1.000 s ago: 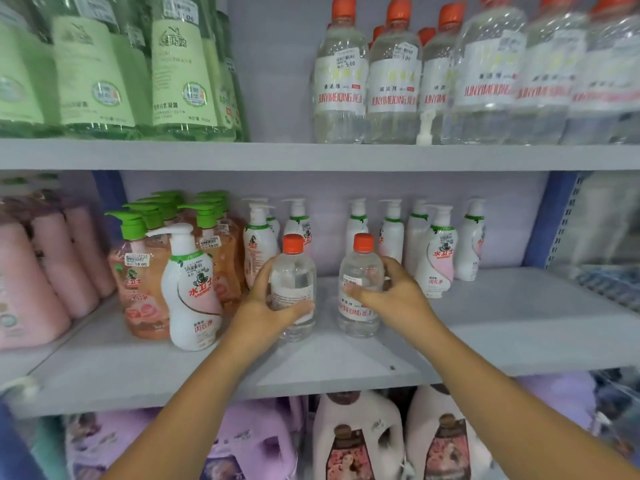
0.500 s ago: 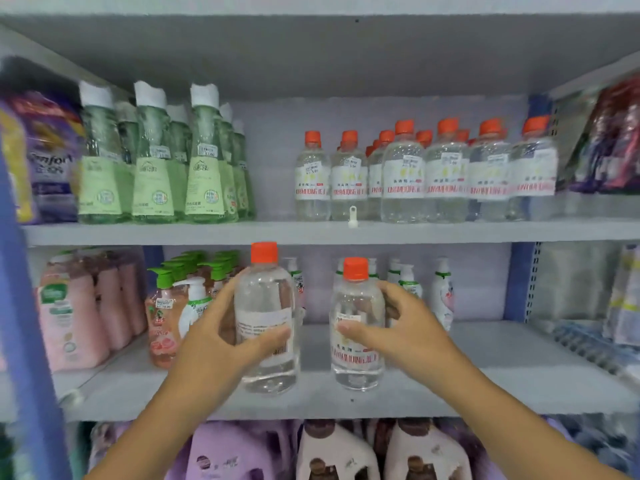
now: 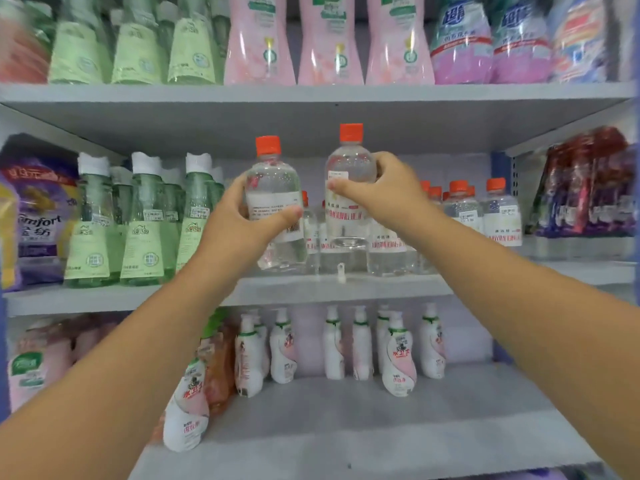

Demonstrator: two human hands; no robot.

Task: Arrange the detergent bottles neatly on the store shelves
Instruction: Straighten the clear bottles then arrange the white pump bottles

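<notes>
1. 2 clear bottles with orange caps are held up in front of the middle shelf [image 3: 242, 289]. The left bottle [image 3: 275, 209] is in the left hand [image 3: 239, 223] and leans slightly left; the right bottle [image 3: 349, 188] is in the right hand [image 3: 384, 192] and is upright and a little higher.
2. Each hand wraps the bottle's body, thumb across the label and fingers behind. Gripping at mid-body probably keeps the base free to set down first.
3. Both bottles hang above the shelf's front edge, not yet resting on it, right in front of the row of matching bottles [image 3: 485, 216], which is likely where they belong.
4. That row fills the shelf from behind the held bottles out to the right. Open room lies to its left, between it and the green bottles [image 3: 142, 230].
5. Overhead, the upper shelf [image 3: 311, 95] sits close above the caps, so I judge there is little room to lift higher.
6. A small white clip [image 3: 341, 271] sticks up at the shelf's front edge under the right bottle and could snag it.
</notes>
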